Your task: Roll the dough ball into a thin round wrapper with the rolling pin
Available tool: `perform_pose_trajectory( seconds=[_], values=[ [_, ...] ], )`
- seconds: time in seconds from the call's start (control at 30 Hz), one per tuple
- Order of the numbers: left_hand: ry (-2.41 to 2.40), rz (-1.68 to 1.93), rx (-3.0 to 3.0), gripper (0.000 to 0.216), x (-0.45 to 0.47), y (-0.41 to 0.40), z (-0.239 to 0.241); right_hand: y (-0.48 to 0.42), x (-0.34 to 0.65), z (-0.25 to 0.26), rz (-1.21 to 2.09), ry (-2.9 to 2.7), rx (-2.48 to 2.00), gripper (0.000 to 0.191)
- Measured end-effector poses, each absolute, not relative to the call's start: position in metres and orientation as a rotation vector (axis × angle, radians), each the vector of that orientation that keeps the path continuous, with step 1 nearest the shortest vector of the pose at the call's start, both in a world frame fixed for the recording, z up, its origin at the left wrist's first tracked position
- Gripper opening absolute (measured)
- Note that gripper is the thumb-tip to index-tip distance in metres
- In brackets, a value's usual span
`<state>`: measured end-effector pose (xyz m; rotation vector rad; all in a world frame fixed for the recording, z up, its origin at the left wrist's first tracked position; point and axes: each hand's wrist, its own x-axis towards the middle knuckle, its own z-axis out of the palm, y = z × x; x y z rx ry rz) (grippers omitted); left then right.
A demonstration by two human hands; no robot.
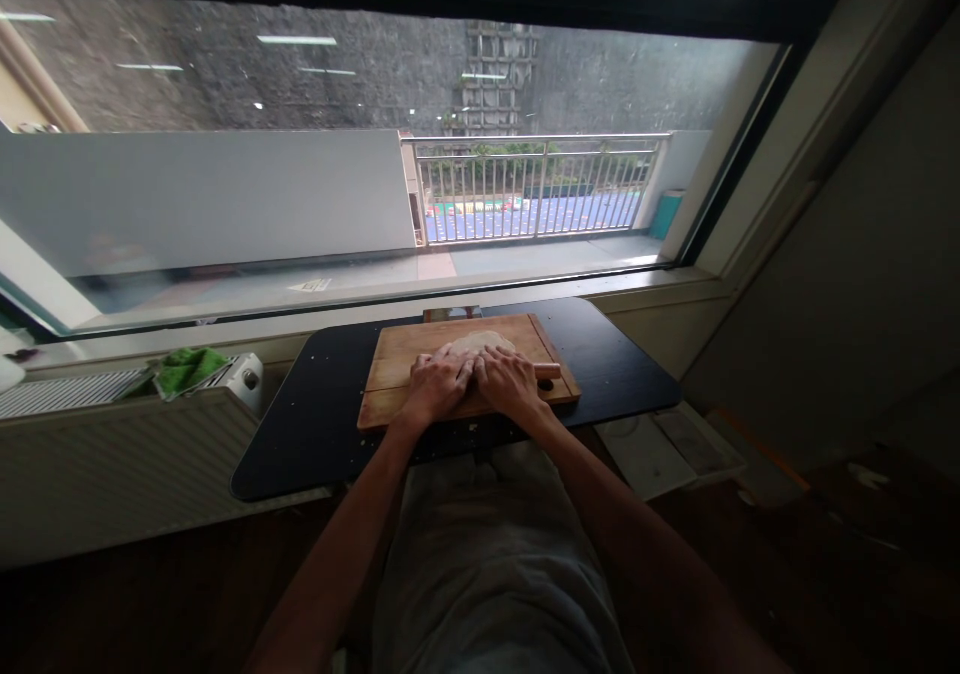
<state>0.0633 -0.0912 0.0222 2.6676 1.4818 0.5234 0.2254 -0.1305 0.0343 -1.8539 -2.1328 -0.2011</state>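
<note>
A round, pale sheet of dough (484,342) lies on a wooden cutting board (394,349), partly covered by my hands. My left hand (441,382) and my right hand (508,378) rest side by side on a wooden rolling pin (548,370), fingers curled forward over it at the dough's near edge. Only the pin's right end shows, sticking out beyond my right hand; the rest is hidden under both hands. Whitish flour or dough marks the fingers of my left hand.
The board sits on a dark table (615,359) with rounded corners and small pale crumbs. Behind the table is a wide window (315,204). A green cloth (187,369) hangs over the radiator (127,454) at left. White trays (660,449) stand low at right.
</note>
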Motion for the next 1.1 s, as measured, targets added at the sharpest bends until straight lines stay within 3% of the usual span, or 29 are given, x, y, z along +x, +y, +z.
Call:
perform_pose_trajectory(
  seconds=[0.4,0.7,1.1],
  values=[
    [1.734,0.417,2.634,0.046,0.082,-0.049,0.040,-0.064,0.267,0.032,-0.197,-2.215,-1.972,0.038],
    [1.721,0.543,2.629,0.049,0.072,-0.082,0.031,-0.123,0.272,0.033,-0.183,-2.090,-1.932,0.054],
    [1.639,0.552,2.628,0.050,0.048,-0.067,0.015,-0.129,0.269,0.036,-0.228,-2.067,-1.974,0.052]
  ],
)
